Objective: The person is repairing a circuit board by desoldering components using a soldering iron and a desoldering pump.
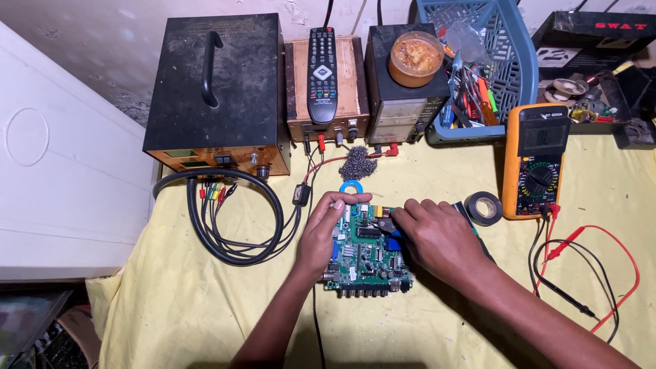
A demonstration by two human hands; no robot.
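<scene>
At twelve o'clock on my bench a remote control (322, 72) lies on a wooden box (326, 89), with a big black metal case (217, 89) at eleven. A jar of amber paste (416, 59) sits at one, beside a blue basket (482, 41) of tools. My orange multimeter (536, 160) rests at two, a black tape roll (484, 208) near it, on the yellow cloth (205, 301).

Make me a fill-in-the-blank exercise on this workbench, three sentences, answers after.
1. Both hands, left hand and right hand, work over a green ____.
2. The remote lies on top of a ____ box.
3. The roll of black tape sits just left of the orange ____.

Missing words: circuit board; wooden; multimeter.
</scene>
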